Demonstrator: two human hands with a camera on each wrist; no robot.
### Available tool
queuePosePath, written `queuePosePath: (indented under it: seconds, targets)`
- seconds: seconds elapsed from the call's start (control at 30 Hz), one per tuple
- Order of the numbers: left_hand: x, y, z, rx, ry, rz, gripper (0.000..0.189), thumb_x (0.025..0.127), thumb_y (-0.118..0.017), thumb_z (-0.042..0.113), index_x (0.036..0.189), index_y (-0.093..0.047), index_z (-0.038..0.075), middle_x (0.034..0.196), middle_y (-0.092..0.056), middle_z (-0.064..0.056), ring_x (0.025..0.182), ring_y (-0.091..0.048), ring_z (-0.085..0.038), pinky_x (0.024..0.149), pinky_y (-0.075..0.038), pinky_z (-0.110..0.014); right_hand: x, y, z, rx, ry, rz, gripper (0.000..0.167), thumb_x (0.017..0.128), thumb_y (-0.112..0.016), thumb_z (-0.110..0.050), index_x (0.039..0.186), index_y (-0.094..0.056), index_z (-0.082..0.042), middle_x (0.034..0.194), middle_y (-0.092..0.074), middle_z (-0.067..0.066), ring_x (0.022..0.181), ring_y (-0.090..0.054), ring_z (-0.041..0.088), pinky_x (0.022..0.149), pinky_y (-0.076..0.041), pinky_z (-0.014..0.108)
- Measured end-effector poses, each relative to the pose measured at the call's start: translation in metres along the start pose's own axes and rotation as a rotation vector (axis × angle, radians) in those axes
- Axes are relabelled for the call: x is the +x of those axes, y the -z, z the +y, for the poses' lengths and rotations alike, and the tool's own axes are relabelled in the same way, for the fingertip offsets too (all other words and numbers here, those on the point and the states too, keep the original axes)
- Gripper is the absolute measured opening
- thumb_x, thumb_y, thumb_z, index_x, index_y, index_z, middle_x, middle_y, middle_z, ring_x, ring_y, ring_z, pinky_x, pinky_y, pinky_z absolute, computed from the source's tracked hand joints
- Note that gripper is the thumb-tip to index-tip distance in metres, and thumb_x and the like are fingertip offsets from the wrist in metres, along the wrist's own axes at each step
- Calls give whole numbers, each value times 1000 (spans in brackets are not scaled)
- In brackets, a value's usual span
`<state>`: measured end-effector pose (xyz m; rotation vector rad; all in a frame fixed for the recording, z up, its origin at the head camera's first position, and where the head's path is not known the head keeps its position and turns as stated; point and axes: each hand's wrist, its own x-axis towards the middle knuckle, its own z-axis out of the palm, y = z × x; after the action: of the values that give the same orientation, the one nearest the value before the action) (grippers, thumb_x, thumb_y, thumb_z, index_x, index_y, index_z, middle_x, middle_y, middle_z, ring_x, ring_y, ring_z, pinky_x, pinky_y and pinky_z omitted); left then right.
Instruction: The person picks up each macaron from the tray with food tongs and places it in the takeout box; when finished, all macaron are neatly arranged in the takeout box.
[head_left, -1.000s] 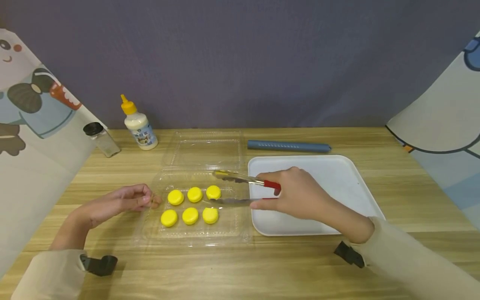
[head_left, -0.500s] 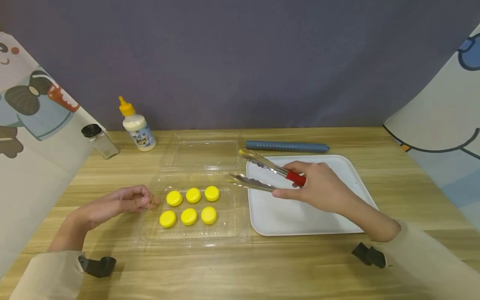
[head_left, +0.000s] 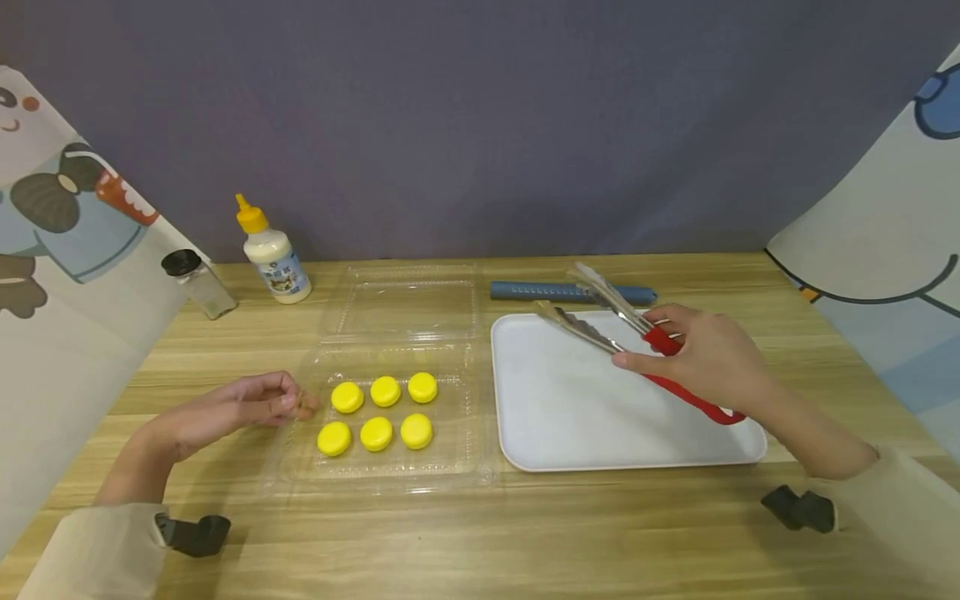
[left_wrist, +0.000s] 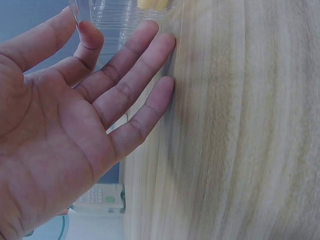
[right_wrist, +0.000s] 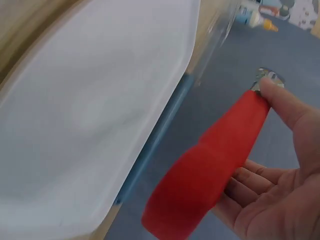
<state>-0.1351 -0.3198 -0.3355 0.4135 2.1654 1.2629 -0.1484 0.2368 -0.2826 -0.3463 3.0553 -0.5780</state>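
Note:
In the head view, my left hand [head_left: 232, 408] pinches the left edge of a clear plastic clamshell box [head_left: 480, 421] between thumb and index finger; its other fingers are loosely extended in the left wrist view. The box lies open, lid folded back, with several yellow macarons [head_left: 376, 434] in two rows inside. My right hand [head_left: 712, 354] holds metal tongs with red handles [head_left: 693, 398] above a white tray [head_left: 592, 425]. The tongs' tips are spread apart with nothing between them. From the right wrist view, a red handle [right_wrist: 205, 160] runs under the thumb.
Behind the tray lies a blue-grey ridged stick [head_left: 536, 291]. At the back left stand a squeeze bottle [head_left: 277, 262] with a yellow cap and a small clear jar [head_left: 206, 287] with a black lid. A dark cloth wall [head_left: 480, 133] closes off the back.
My right hand has carried the tongs from over the macarons to the right, above the tray, and their arms have spread. My left hand keeps its pinch on the box edge.

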Motion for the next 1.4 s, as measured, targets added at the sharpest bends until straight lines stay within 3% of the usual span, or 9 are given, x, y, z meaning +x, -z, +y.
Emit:
queuePosePath:
  seconds: [0.23, 0.47, 0.6, 0.77, 0.83, 1.03, 1.2, 1.27, 1.4]
  targets:
    - [-1, 0, 1, -2, 2, -2, 23, 110, -43, 21, 116, -49, -1, 129, -57, -16, 118, -58, -13, 96, -50, -23, 1, 14, 36, -25, -111, -3, 91, 87, -71, -63, 138, -50, 10, 120, -62, 38, 94, -67, 45, 54, -47, 34]
    - [0, 0, 1, -18, 12, -3, 25, 110, -44, 21, 117, -49, -2, 130, -57, -16, 117, -58, -13, 95, -50, -23, -1, 26, 74, -83, -149, 22, 89, 89, -70, -60, 129, -54, 18, 109, -65, 40, 89, -67, 50, 57, -53, 42]
    - [0, 1, -1, -18, -4, -12, 25, 110, -43, 20, 119, -49, -3, 131, -57, -15, 118, -58, -10, 95, -50, -22, -5, 31, 96, -117, -194, -29, 92, 91, -65, -62, 127, -52, 21, 106, -65, 39, 81, -67, 45, 57, -52, 42]
    - [0, 1, -1, -17, 2, -10, 25, 110, -43, 20, 120, -50, -3, 132, -57, -16, 118, -58, -9, 95, -50, -22, -9, 35, 116, -166, -263, -89, 98, 92, -60, -66, 123, -49, 27, 74, -70, 17, 76, -66, 40, 61, -54, 49]
    - [0, 0, -2, -15, -1, -9, 25, 110, -43, 20, 120, -50, -3, 133, -57, -17, 118, -58, -9, 95, -50, -22, -11, 35, 122, -181, -284, -107, 95, 92, -59, -67, 115, -53, 25, 62, -64, 6, 69, -63, 34, 59, -52, 45]
    - [1, 1, -2, -17, -5, -10, 25, 110, -42, 19, 120, -49, -2, 130, -57, -15, 117, -58, -10, 95, -50, -23, -16, 36, 139, -214, -314, -143, 94, 93, -55, -70, 105, -56, 24, 56, -54, 3, 62, -57, 25, 56, -50, 38]
    - [1, 1, -2, -17, -5, -11, 24, 110, -43, 19, 120, -48, -2, 127, -56, -14, 117, -58, -11, 95, -50, -22, -18, 28, 149, -195, -343, -129, 75, 90, -58, -72, 66, -54, -1, 50, -45, -2, 52, -43, 17, 49, -34, 29]
    - [1, 1, -1, -16, -4, -12, 24, 110, -43, 19, 120, -48, -2, 126, -56, -14, 116, -58, -12, 95, -50, -22, -18, 23, 153, -176, -369, -131, 70, 88, -59, -74, 58, -47, -11, 50, -44, -3, 50, -40, 15, 49, -31, 29]
    - [0, 0, -2, -14, -2, -10, 24, 110, -43, 19, 120, -48, -2, 128, -56, -15, 117, -58, -11, 95, -50, -22, -17, 17, 160, -135, -411, -148, 72, 86, -59, -76, 57, -48, -12, 49, -48, -1, 48, -44, 16, 48, -34, 29]
